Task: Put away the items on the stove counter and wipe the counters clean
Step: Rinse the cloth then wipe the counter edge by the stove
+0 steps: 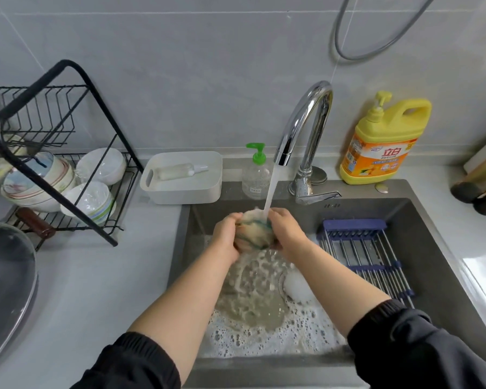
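Note:
A bunched, wet cleaning cloth (253,233), beige with green and orange stripes, is squeezed between both my hands over the grey sink (421,220). My left hand (225,234) grips its left side and my right hand (285,230) grips its right side. Water runs from the chrome faucet (303,119) onto the top of the cloth. Foamy, murky water covers the sink bottom below my hands.
A blue roll-up drying rack (368,256) lies across the sink's right part. Behind the sink stand a yellow detergent bottle (379,144), a clear soap pump (256,175) and a white tray (183,178). At left are a black dish rack (68,169) with bowls and a glass lid (6,287).

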A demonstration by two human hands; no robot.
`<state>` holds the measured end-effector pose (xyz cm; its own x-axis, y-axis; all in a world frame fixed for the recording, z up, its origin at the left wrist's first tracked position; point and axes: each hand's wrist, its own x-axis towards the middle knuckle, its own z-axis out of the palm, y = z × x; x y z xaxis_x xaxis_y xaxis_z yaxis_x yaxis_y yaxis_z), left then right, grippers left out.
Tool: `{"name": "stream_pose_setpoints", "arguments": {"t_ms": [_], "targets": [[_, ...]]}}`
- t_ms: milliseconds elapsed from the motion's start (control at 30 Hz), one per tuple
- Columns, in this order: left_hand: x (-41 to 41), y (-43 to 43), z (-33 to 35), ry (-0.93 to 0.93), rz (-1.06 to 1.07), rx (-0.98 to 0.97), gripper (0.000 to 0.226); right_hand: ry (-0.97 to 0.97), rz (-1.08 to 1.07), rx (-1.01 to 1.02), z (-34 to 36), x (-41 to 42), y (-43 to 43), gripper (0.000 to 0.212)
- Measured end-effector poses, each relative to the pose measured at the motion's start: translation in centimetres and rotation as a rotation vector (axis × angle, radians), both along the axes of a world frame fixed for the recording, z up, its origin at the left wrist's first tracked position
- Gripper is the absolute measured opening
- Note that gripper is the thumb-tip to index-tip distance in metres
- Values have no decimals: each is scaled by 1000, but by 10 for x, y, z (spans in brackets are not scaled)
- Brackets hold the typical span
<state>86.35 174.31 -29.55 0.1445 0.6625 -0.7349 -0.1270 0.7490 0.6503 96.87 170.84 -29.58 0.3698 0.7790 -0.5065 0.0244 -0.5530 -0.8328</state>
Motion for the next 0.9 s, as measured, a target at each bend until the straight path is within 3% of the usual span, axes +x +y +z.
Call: {"name": "stream_pose_setpoints", "arguments": {"t_ms": [167, 267, 367, 467, 567, 700, 800, 900], "targets": [[18, -1, 2, 137, 5, 18, 38, -326, 105, 163, 9, -22, -17, 19], [27, -10, 4, 197, -100, 107, 39, -414, -6, 84, 6, -20, -9, 29], [30, -14, 4, 87, -107, 24, 52, -482, 13, -24, 8, -3, -4, 41], [24, -15, 8, -68, -136, 30, 28, -227, -80, -114, 0, 14, -1, 45], [21, -13, 4, -66, -168, 156, 20, -29, -159, 42, 1, 18, -9, 30], [31, -8, -2, 112, -143, 319, 26, -174, -67, 233, 7, -9, -26, 14], [34, -6, 0, 241, -114, 229, 34, -185, -127, 253, 6, -27, -25, 26], [28, -6, 6, 257, -87, 204, 51, -275, -148, 209, 6, -25, -18, 31]]}}
